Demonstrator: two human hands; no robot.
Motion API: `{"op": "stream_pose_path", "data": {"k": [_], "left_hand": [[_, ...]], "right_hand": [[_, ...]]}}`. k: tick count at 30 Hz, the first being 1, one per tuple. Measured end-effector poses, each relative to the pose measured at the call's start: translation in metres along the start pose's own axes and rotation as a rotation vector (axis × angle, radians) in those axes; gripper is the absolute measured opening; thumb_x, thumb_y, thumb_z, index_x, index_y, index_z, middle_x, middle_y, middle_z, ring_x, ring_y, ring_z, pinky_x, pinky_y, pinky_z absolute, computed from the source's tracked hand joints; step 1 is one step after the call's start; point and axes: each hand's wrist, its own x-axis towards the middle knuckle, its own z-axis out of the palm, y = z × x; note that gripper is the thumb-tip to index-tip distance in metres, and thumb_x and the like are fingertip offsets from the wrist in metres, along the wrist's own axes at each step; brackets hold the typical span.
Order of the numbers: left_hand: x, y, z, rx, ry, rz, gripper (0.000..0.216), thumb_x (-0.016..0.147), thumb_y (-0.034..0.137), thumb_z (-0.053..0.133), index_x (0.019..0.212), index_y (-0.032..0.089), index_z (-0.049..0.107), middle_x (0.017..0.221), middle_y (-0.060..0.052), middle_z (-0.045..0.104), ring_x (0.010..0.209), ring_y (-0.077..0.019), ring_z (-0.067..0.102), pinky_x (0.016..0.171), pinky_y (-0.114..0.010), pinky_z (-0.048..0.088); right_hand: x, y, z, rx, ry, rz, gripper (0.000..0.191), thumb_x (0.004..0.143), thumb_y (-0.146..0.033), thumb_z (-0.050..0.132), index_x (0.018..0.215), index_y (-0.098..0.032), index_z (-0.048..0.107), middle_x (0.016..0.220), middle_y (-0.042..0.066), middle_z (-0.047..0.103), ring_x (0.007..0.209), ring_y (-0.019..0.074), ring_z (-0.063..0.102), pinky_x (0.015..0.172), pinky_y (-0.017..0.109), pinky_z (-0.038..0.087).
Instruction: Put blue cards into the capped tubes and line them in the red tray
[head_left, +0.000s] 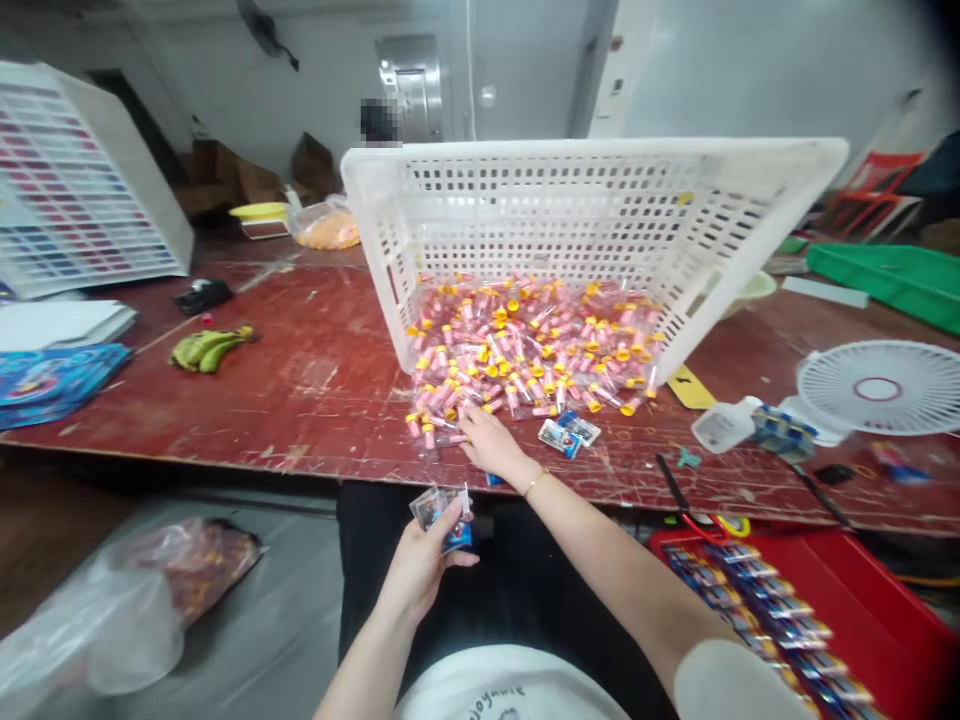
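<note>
The left grip (421, 562) is closed around a few small printed packets (429, 503), thumb pressed across their upper face, just beyond the near edge of the tabletop (300, 400) and above the person's lap. The right grip (489, 443) reaches over that edge, its fingertips at the near side of a heap of pink tubes with yellow caps (525, 350); whether the fingers are closed on one of them cannot be told.

The heap lies in and in front of a large white perforated basket (592, 150), whose open side faces the person, so that the nearest tubes rest on the red tabletop itself. Just right of the right grip, a few blue-and-white packets (560, 438) lie close together.

Farther right are a yellow card (688, 388), a translucent bottle (722, 428) and a round white grille (881, 388), with a green tray (892, 283) on the far side. Near right, below the tabletop edge, a red bin (862, 590) holds rows of colourful packs (780, 610).

To the left lie greenish bananas (210, 348) and blue printed sheets (60, 380), with a white crate (161, 190) beyond. A clear plastic bag (135, 620) sits near left on the floor (292, 600).
</note>
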Motion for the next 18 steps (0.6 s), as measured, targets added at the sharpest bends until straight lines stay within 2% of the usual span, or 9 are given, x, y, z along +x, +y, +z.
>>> {"op": "stream_pose_path", "data": {"k": [3, 5, 7, 9, 12, 16, 18], "left_hand": [[-0.001, 0.006, -0.008, 0.028, -0.021, -0.025, 0.034, 0.071, 0.035, 0.077, 0.092, 0.01, 0.071, 0.094, -0.014, 0.072, 0.083, -0.0211, 0.068, 0.061, -0.028, 0.06], [0.001, 0.007, -0.007, 0.03, -0.013, -0.032, 0.036, 0.07, 0.036, 0.077, 0.091, 0.008, 0.07, 0.095, -0.016, 0.073, 0.085, -0.0237, 0.07, 0.061, -0.028, 0.059], [0.003, 0.005, -0.004, 0.02, 0.01, -0.026, 0.037, 0.067, 0.037, 0.079, 0.087, 0.008, 0.07, 0.089, -0.016, 0.073, 0.079, -0.0238, 0.071, 0.058, -0.027, 0.059], [0.005, 0.003, 0.0, 0.016, 0.019, -0.004, 0.037, 0.064, 0.038, 0.081, 0.082, 0.008, 0.07, 0.077, -0.012, 0.073, 0.072, -0.0228, 0.071, 0.056, -0.027, 0.059], [0.005, 0.0, 0.005, 0.029, -0.001, 0.044, 0.037, 0.06, 0.037, 0.083, 0.077, 0.007, 0.069, 0.064, -0.007, 0.07, 0.066, -0.0213, 0.07, 0.056, -0.028, 0.059], [0.003, -0.003, 0.01, 0.037, -0.062, 0.09, 0.04, 0.054, 0.029, 0.087, 0.081, 0.007, 0.069, 0.062, -0.005, 0.07, 0.06, -0.0193, 0.068, 0.059, -0.031, 0.059], [0.001, -0.004, 0.013, 0.059, -0.078, 0.127, 0.039, 0.052, 0.027, 0.088, 0.081, 0.007, 0.07, 0.063, -0.005, 0.071, 0.057, -0.0182, 0.067, 0.06, -0.031, 0.058]], "right_hand": [[-0.003, 0.008, 0.01, 0.048, -0.03, 0.043, 0.02, 0.072, -0.003, 0.065, 0.084, -0.018, 0.059, 0.099, 0.005, 0.06, 0.105, 0.0235, 0.055, 0.097, 0.042, 0.042], [-0.011, 0.011, 0.007, 0.079, -0.028, 0.088, 0.016, 0.074, -0.006, 0.066, 0.085, -0.017, 0.059, 0.096, 0.005, 0.061, 0.1, 0.0223, 0.057, 0.094, 0.043, 0.044], [-0.016, 0.011, 0.0, 0.115, -0.011, 0.143, 0.013, 0.076, -0.011, 0.065, 0.086, -0.017, 0.061, 0.094, 0.005, 0.062, 0.093, 0.0208, 0.058, 0.09, 0.04, 0.046], [-0.021, 0.007, -0.013, 0.163, 0.014, 0.201, 0.011, 0.082, -0.019, 0.061, 0.093, -0.018, 0.062, 0.093, 0.006, 0.063, 0.084, 0.0182, 0.059, 0.082, 0.034, 0.05], [-0.028, -0.008, -0.043, 0.277, 0.032, 0.278, 0.023, 0.088, -0.031, 0.054, 0.106, -0.018, 0.06, 0.096, 0.006, 0.066, 0.075, 0.0144, 0.062, 0.069, 0.029, 0.054], [-0.043, -0.04, -0.088, 0.561, 0.073, 0.394, 0.026, 0.082, -0.033, 0.064, 0.104, -0.02, 0.06, 0.095, 0.005, 0.066, 0.082, 0.0153, 0.064, 0.072, 0.028, 0.054], [-0.048, -0.055, -0.104, 0.583, 0.123, 0.38, 0.025, 0.078, -0.031, 0.069, 0.097, -0.021, 0.057, 0.093, 0.005, 0.065, 0.084, 0.0161, 0.063, 0.073, 0.028, 0.053]]}}
